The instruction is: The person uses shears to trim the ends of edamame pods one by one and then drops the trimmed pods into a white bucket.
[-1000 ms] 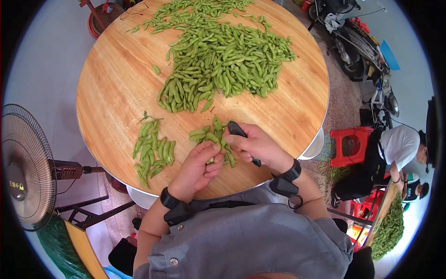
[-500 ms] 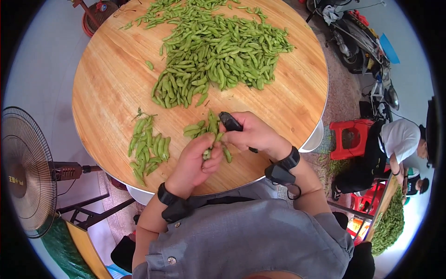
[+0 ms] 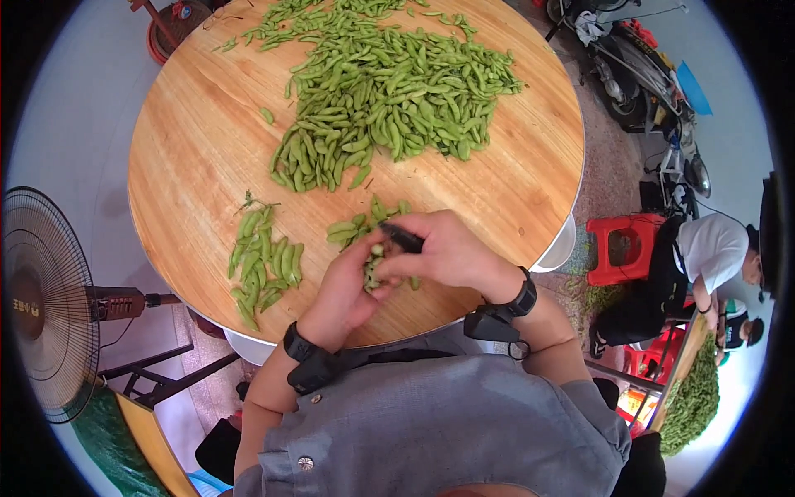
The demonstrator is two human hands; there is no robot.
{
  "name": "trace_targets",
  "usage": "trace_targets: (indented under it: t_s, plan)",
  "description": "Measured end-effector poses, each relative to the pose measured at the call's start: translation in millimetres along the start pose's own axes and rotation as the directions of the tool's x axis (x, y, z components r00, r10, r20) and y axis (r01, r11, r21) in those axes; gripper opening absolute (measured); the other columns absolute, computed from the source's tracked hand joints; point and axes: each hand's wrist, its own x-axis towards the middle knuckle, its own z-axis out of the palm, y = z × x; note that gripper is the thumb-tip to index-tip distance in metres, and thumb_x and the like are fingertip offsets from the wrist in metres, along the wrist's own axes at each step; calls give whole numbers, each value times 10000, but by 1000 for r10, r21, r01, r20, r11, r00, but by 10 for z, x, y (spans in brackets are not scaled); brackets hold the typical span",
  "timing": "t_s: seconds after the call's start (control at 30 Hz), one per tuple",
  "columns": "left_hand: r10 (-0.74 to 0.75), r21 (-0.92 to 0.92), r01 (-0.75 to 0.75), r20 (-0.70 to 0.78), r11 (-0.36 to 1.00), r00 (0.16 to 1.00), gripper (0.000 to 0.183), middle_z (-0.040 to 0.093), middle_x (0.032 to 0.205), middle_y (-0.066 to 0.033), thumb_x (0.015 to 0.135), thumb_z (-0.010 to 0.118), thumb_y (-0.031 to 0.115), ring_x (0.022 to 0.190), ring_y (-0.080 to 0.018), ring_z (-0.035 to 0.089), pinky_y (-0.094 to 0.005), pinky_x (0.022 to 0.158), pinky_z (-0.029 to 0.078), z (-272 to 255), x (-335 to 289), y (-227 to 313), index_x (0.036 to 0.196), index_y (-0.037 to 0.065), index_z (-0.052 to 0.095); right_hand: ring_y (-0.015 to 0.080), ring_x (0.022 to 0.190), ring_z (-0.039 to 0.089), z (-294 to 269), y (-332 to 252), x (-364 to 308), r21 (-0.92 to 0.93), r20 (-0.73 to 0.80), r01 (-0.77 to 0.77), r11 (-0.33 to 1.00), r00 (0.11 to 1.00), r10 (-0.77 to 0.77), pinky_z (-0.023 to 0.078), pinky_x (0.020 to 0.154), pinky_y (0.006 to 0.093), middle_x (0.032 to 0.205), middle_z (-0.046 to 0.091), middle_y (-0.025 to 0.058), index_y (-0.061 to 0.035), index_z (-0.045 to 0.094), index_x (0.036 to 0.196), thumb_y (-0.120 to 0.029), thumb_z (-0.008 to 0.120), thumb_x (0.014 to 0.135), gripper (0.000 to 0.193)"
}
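Near the front edge of the round wooden table (image 3: 207, 166), my two hands meet. My left hand (image 3: 348, 286) is closed around several green soybean pods (image 3: 373, 267), whose pale ends show between the fingers. A small black tool (image 3: 402, 238) is gripped in my right hand (image 3: 451, 253), its end close to those pods; its working part is hidden. Just beyond the hands is a small group of pods (image 3: 341, 232). A loose bunch of pods (image 3: 263, 257) with a leafy stem lies left of my left hand.
A large heap of green pods (image 3: 397, 91) covers the table's far middle. A fan (image 3: 50, 306) stands at the left. To the right are a red stool (image 3: 621, 248), a white bucket (image 3: 556, 248), a motorbike (image 3: 629, 74), and people at another table with green plants (image 3: 694, 398).
My right hand has moved left with the black tool and now overlaps my left hand. The left-hand fingers have opened out slightly around the pods.
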Motion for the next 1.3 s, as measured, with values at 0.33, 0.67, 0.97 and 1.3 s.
trace_targets:
  t_s: [0.33, 0.67, 0.97, 1.3]
  plan:
    - [-65, -86, 77, 138, 993, 988, 147, 505, 754, -44, 902, 477, 239, 541, -108, 419, -181, 375, 263, -150, 25, -12, 890, 93, 490, 313, 676, 587, -167, 436, -289, -548, -155, -81, 832, 988, -6, 469, 623, 367, 719, 596, 173, -16, 599, 816, -182, 659, 710, 206]
    - [17, 106, -20, 35, 994, 999, 151, 521, 744, -31, 911, 468, 235, 568, -113, 470, -202, 398, 287, -116, -52, -25, 891, 86, 487, 312, 684, 594, -104, 275, -241, -636, -104, -86, 767, 994, 26, 476, 631, 376, 713, 593, 164, -10, 588, 803, -181, 664, 680, 224]
    - [-117, -20, 121, 149, 992, 982, 137, 552, 748, -46, 911, 471, 235, 547, -127, 486, -193, 392, 288, -76, -75, -39, 892, 100, 487, 45, 611, 450, -48, 102, -32, -208, -202, -73, 976, 979, 30, 401, 554, 211, 653, 535, -22, -16, 582, 847, -131, 645, 799, 139]
    - [-44, 220, 2, 183, 975, 982, 200, 491, 707, -41, 916, 479, 281, 494, -89, 401, -180, 380, 244, -86, -98, -40, 902, 82, 483, 83, 483, 443, -42, 251, 118, -9, -35, -223, 975, 974, 222, 361, 456, 236, 572, 488, -31, -30, 549, 735, -247, 642, 800, 245]
